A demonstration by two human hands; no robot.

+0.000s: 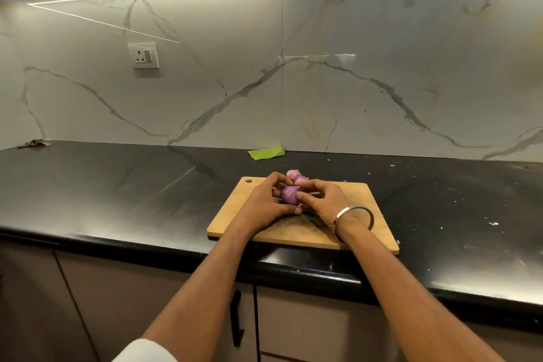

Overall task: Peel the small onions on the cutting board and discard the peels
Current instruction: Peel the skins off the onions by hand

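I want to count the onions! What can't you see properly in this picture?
- Head view: the onions behind the held onion are partly hidden by the left hand and right hand, so no sure count.
- The brown scraps far left are too small to name.
- No bin shows.

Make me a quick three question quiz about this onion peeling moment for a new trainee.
1. True or false: both hands hold one onion above the wooden cutting board.
2. Which wrist wears the metal bangle? A left, B right.
3. What green thing lies by the marble backsplash?

Key: 1 true, the left hand and right hand both grip it. 2 B. 3 a green scrap, perhaps tape.
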